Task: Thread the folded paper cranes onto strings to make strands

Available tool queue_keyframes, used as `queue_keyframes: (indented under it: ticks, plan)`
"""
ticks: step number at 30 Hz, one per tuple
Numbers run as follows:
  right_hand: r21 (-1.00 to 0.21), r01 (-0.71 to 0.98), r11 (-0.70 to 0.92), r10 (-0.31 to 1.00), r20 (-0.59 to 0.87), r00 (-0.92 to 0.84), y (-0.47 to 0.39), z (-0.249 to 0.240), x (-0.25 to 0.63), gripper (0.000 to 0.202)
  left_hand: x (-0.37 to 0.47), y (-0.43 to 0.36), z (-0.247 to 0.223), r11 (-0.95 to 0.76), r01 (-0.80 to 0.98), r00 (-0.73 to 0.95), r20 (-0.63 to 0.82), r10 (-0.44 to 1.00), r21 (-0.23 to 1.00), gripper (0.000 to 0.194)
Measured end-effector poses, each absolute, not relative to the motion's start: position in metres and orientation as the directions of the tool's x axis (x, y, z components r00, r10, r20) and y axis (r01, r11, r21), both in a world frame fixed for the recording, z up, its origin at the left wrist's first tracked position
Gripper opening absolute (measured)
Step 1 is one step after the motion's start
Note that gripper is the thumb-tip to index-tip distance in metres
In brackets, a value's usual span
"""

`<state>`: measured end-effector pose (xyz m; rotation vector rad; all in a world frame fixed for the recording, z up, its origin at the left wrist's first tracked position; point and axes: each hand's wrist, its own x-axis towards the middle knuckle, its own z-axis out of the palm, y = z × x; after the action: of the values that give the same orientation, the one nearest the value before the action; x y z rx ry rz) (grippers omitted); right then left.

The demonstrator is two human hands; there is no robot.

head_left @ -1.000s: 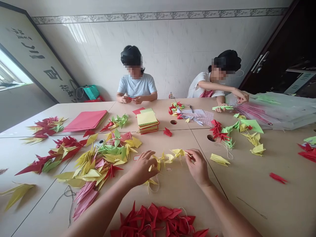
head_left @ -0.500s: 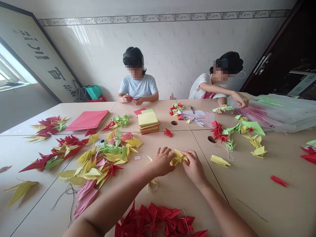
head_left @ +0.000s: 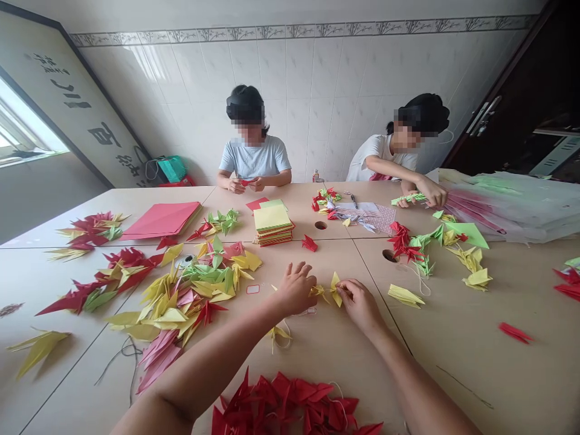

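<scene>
Near the middle of the table, my left hand is closed at thumb and index finger on a yellow folded paper piece, its other fingers raised. My right hand pinches the edge of a yellow paper crane just to the right. A small gap shows between the two yellow pieces. Another yellow crane with a thin white string lies below my left wrist. Closest to me is a heap of red cranes with string among them.
Left lie mixed cranes and red sheets. A square paper stack stands mid-table. Two people sit opposite, one holding red paper, the other handling green folded paper. Plastic bags lie at the right.
The two yellow pieces between my hands have come apart, and the right one now stands more upright. My left hand has shifted slightly left. The right-hand person's upper hand has moved toward the green paper.
</scene>
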<state>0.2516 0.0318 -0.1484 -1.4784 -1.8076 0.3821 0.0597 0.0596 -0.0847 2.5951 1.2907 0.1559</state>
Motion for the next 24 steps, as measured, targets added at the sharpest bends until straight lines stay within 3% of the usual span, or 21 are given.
queue_keyframes:
  ticks: [8,12,15,19,24]
  plan:
    - [-0.588,0.762,0.271,0.899,0.438,0.019,0.033,-0.152,0.255,0.021,0.058,0.061,-0.086,-0.571,0.774,0.596,-0.011,0.803,0.275,0.028]
    - [-0.419,0.799,0.430,0.836,0.518,-0.179,0.025,-0.140,0.244,0.040,0.060,0.060,-0.090,-0.577,0.765,0.602,0.002,0.799,0.285,0.033]
    - [-0.301,0.814,0.496,0.807,0.505,-0.305,0.020,-0.133,0.233,0.037,0.060,0.060,-0.093,-0.589,0.753,0.611,0.019,0.791,0.293,0.036]
    - [-0.280,0.831,0.480,0.818,0.486,-0.309,0.019,-0.134,0.228,0.022,0.057,0.060,-0.098,-0.596,0.732,0.624,0.027,0.781,0.330,0.037]
    - [-0.314,0.850,0.423,0.823,0.526,-0.215,0.024,-0.142,0.235,0.019,0.054,0.059,-0.096,-0.582,0.743,0.614,0.008,0.789,0.332,0.034]
